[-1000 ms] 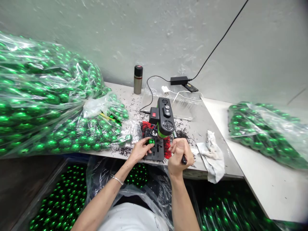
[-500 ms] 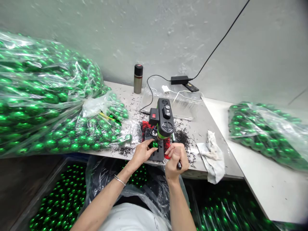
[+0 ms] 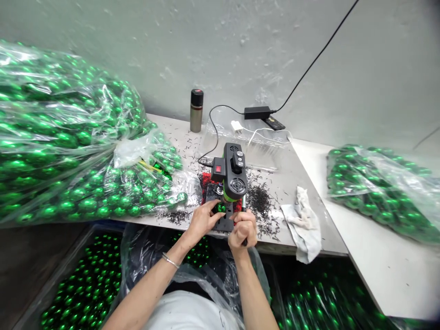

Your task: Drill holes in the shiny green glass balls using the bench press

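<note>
A small black bench drill press [image 3: 235, 172] with a red switch stands near the table's front edge. On its black base plate [image 3: 224, 224], under the drill head, sits a shiny green ball [image 3: 221, 208]. My left hand [image 3: 203, 219] pinches this ball between thumb and fingers, from the left. My right hand [image 3: 243, 229] is wrapped round the black-gripped lever [image 3: 244, 242] at the machine's right side. The drill tip is hidden behind the head. Red cloth [image 3: 206, 179] shows around and under the base.
A large clear bag of green balls [image 3: 68, 137] lies at left, a smaller bag [image 3: 381, 188] at right. Black shavings [image 3: 258, 199] litter the table. A white rag [image 3: 302, 224] hangs over the front edge. Behind stand a thermos [image 3: 196, 111] and a power adapter [image 3: 257, 112]. Ball-filled bins [image 3: 85, 275] sit below.
My right hand has moved left and slightly down with the lever, closer to the base plate. My left hand keeps its pinch on the green ball.
</note>
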### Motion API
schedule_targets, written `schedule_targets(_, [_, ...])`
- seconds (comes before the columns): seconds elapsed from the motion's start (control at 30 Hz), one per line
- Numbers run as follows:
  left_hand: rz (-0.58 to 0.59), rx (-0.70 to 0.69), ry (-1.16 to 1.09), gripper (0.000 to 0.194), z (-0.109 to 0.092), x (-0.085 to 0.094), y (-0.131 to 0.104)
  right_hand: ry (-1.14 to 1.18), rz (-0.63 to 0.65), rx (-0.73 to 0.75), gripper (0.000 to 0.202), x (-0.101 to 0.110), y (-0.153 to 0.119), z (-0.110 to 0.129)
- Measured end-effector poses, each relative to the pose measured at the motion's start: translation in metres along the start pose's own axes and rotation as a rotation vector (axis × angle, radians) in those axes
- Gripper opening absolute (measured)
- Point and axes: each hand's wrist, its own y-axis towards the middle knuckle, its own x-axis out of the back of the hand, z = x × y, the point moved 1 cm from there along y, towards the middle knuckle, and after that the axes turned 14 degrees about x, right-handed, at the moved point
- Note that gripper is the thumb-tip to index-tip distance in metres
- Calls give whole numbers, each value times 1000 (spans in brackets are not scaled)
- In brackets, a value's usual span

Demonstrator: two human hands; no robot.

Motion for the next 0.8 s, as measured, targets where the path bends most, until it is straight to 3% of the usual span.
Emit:
schedule_targets(0.23, [17, 8, 24, 38, 0, 1, 2, 12, 6, 28, 34, -1, -1, -4])
schedule_targets(0.4, [21, 21, 35, 38, -2, 2, 3, 8, 150, 114, 30, 4, 0, -6])
schedule_targets(0.5, [18, 13, 21, 38, -2, 1, 4, 27, 139, 127, 31, 4, 9, -2])
schedule_targets(0.63, [20, 72, -57, 42, 0, 0, 7, 81, 13, -62, 35, 5, 44, 13])
schedule_targets(0.73, [38, 125, -196, 46, 6, 5, 2, 72, 54, -275, 33, 7, 76, 22])
schedule_targets(0.8, [15, 98, -256, 47, 12, 14, -11, 76, 86, -312, 35, 8, 89, 26])
